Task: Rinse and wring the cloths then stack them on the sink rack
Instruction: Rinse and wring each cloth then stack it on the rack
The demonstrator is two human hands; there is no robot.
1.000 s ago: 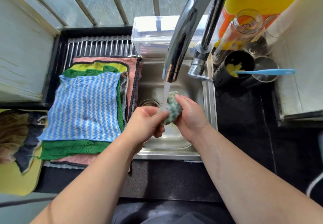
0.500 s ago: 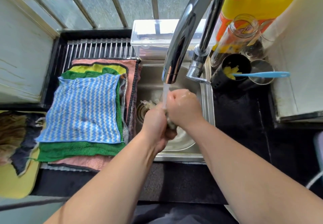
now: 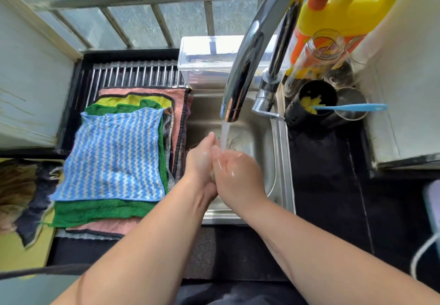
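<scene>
Both hands are in the sink (image 3: 279,161) under the tap (image 3: 250,49), with the water (image 3: 225,135) running down onto the place where they meet. The left hand (image 3: 202,161) has its fingers laid straight and flat against the right hand (image 3: 238,176), palm to palm. The right hand's fingers are hidden behind the left, so I cannot tell whether they curl round anything. A pale sliver shows at the seam, too small to call a cloth. The finished cloths lie stacked on the sink rack (image 3: 133,73) just beside the basin, with the blue striped cloth (image 3: 112,154) on top of the green cloth (image 3: 102,211) and the pink cloth (image 3: 142,92) underneath. A heap of dark cloths (image 3: 21,185) sits further left, off the rack. The trouble I would watch for is splash. The stream breaks on the hands close to the stack's edge, and the pink cloth's border hangs at the basin's lip, so spray could soak what looks already wrung. If something small is pressed between those palms, a loosened squeeze could drop it into the basin towards the drain.
</scene>
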